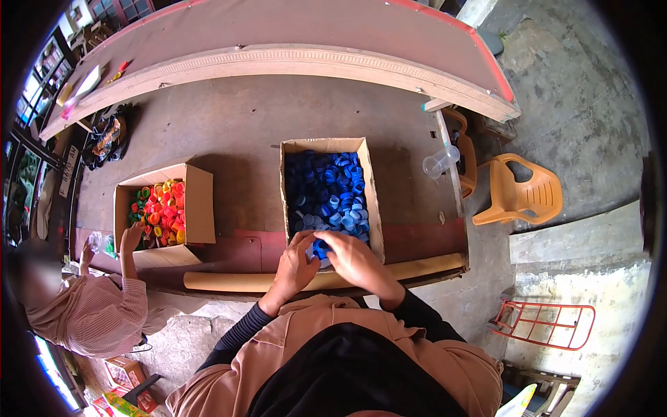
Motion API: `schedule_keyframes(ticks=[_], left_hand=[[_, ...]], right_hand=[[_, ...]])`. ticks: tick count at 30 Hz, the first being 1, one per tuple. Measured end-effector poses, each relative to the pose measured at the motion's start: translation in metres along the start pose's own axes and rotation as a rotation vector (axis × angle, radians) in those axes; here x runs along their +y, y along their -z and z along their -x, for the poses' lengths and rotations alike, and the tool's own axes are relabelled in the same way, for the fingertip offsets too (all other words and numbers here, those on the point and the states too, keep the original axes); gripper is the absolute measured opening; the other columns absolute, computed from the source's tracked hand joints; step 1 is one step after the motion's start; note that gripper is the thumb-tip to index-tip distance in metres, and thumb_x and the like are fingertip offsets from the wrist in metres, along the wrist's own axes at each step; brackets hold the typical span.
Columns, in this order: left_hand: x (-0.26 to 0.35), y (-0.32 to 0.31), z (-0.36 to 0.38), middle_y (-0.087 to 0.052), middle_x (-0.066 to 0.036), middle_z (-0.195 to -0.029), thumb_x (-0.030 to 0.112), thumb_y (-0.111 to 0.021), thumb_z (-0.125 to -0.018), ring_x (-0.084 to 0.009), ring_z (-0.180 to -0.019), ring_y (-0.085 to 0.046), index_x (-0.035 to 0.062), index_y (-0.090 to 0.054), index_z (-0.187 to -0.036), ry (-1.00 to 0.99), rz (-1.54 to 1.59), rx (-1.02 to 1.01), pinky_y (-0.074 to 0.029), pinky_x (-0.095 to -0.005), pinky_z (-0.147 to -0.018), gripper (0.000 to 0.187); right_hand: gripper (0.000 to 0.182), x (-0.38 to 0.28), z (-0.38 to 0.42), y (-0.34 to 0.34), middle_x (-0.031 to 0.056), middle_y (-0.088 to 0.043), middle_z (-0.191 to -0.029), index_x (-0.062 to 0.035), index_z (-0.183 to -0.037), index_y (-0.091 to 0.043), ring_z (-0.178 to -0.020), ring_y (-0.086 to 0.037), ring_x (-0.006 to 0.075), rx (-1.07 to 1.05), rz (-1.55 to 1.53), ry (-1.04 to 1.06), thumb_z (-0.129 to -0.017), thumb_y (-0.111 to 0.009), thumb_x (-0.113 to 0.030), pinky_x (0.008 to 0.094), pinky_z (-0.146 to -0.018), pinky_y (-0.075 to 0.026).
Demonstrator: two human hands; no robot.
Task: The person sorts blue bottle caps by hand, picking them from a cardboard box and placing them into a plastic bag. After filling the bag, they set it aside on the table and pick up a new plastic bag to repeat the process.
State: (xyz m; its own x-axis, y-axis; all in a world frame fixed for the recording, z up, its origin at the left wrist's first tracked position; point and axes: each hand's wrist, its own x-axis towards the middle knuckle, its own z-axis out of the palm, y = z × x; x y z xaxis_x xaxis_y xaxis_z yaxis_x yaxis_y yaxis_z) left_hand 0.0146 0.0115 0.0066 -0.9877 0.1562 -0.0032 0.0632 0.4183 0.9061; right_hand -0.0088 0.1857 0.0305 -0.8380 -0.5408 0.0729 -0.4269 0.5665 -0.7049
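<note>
An open cardboard box (375, 208) full of blue bottle caps (333, 181) stands on the table in front of me. The caps range from dark blue at the far end to lighter blue nearer me. Over the box's near end, my left hand (297, 270) and my right hand (356, 263) meet with bent fingers. Between their fingertips shows a blue bottle cap (321, 248), and both hands appear closed on it. Something pale lies just under it, too small to make out. My palms and part of the box's near wall are hidden.
A cardboard tube (229, 281) lies along the table's near edge. To the left, a co-worker (97, 313) reaches into a box (198, 208) of red, yellow and green caps. A clear plastic cup (441, 162) lies at the right edge, near an orange chair (521, 191).
</note>
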Motion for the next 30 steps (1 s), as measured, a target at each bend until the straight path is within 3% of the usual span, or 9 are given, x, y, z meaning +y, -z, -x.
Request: schedule_keyframes(ticks=[3, 5, 9, 12, 16, 19, 23, 28, 30], left_hand=[[-0.010, 0.000, 0.000, -0.059, -0.016, -0.122, 0.000, -0.058, -0.070, -0.0349, -0.090, -0.065, -0.0006, -0.059, -0.118, -0.022, -0.078, 0.029, -0.053, -0.0382, -0.075, 0.047], [-0.003, 0.004, 0.001, -0.059, -0.016, -0.123, 0.000, -0.059, -0.070, -0.0346, -0.088, -0.065, -0.0006, -0.059, -0.118, 0.059, -0.059, -0.007, -0.053, -0.0382, -0.075, 0.048], [-0.017, -0.001, -0.001, -0.059, -0.014, -0.122, -0.001, -0.062, -0.070, -0.0184, -0.060, -0.057, 0.0001, -0.060, -0.120, 0.000, -0.027, 0.019, -0.048, -0.0302, -0.062, 0.050], [-0.006, 0.004, -0.002, -0.058, -0.016, -0.123, 0.001, -0.059, -0.070, -0.0367, -0.090, -0.064, 0.0001, -0.059, -0.119, 0.056, -0.033, -0.008, -0.052, -0.0400, -0.078, 0.048], [-0.011, 0.004, -0.002, -0.058, -0.016, -0.123, 0.002, -0.059, -0.070, -0.0382, -0.098, -0.062, 0.0003, -0.058, -0.119, 0.006, -0.072, -0.001, -0.052, -0.0407, -0.082, 0.049], [-0.012, 0.006, -0.003, -0.058, -0.017, -0.123, 0.003, -0.059, -0.071, -0.0390, -0.100, -0.061, 0.0008, -0.058, -0.120, 0.013, -0.057, 0.001, -0.052, -0.0413, -0.083, 0.049], [-0.012, 0.005, -0.006, -0.058, -0.017, -0.123, 0.003, -0.058, -0.071, -0.0393, -0.099, -0.061, 0.0011, -0.058, -0.120, 0.028, -0.041, -0.010, -0.052, -0.0414, -0.083, 0.049], [-0.013, 0.004, -0.008, -0.058, -0.018, -0.123, 0.002, -0.058, -0.071, -0.0394, -0.099, -0.062, 0.0009, -0.058, -0.120, 0.031, -0.025, -0.026, -0.052, -0.0414, -0.083, 0.049], [-0.014, 0.004, -0.009, -0.058, -0.018, -0.123, 0.002, -0.058, -0.071, -0.0393, -0.099, -0.062, 0.0007, -0.058, -0.120, 0.037, 0.000, -0.028, -0.052, -0.0415, -0.083, 0.049]], right_hand=[[0.023, 0.018, -0.032, 0.021, 0.0141, -0.068, -0.097, -0.0036, -0.106, -0.063, -0.087, -0.067, 0.0290, 0.044, -0.182, -0.162, -0.084, -0.059, 0.000, 0.0363, -0.079, -0.053], [0.014, 0.065, -0.058, 0.012, 0.0118, -0.066, -0.089, -0.0065, -0.095, -0.064, -0.083, -0.065, 0.0330, 0.193, -0.101, -0.110, -0.082, -0.065, -0.004, 0.0390, -0.075, -0.051], [0.030, 0.144, -0.107, -0.024, 0.0125, -0.056, -0.103, -0.0059, -0.109, -0.060, -0.100, -0.058, 0.0304, 0.331, 0.271, -0.129, -0.080, -0.064, -0.001, 0.0388, -0.081, -0.051], [0.043, 0.167, -0.134, -0.043, 0.0140, -0.050, -0.107, -0.0071, -0.116, -0.056, -0.104, -0.054, 0.0327, 0.302, 0.452, -0.131, -0.075, -0.065, 0.002, 0.0382, -0.090, -0.049], [0.039, 0.185, -0.148, -0.050, 0.0151, -0.050, -0.103, -0.0073, -0.108, -0.056, -0.100, -0.055, 0.0329, 0.234, 0.634, -0.008, -0.073, -0.066, 0.004, 0.0385, -0.087, -0.049], [0.033, 0.187, -0.144, -0.040, 0.0147, -0.050, -0.102, -0.0075, -0.101, -0.056, -0.100, -0.054, 0.0332, 0.301, 0.398, -0.066, -0.072, -0.068, 0.001, 0.0387, -0.085, -0.048], [0.030, 0.213, -0.145, -0.039, 0.0116, -0.057, -0.088, -0.0077, -0.101, -0.057, -0.079, -0.059, 0.0271, 0.336, -0.188, -0.234, -0.074, -0.071, -0.007, 0.0355, -0.072, -0.050], [0.029, 0.200, -0.126, -0.018, -0.0033, -0.058, -0.087, -0.0075, -0.122, -0.059, -0.074, -0.057, 0.0066, 0.087, -0.880, -0.473, -0.093, -0.058, -0.011, 0.0219, -0.068, -0.050], [0.029, 0.193, -0.116, -0.010, -0.0029, -0.057, -0.086, -0.0066, -0.121, -0.059, -0.074, -0.057, 0.0069, 0.033, -1.139, -0.441, -0.093, -0.058, -0.010, 0.0218, -0.069, -0.050]])
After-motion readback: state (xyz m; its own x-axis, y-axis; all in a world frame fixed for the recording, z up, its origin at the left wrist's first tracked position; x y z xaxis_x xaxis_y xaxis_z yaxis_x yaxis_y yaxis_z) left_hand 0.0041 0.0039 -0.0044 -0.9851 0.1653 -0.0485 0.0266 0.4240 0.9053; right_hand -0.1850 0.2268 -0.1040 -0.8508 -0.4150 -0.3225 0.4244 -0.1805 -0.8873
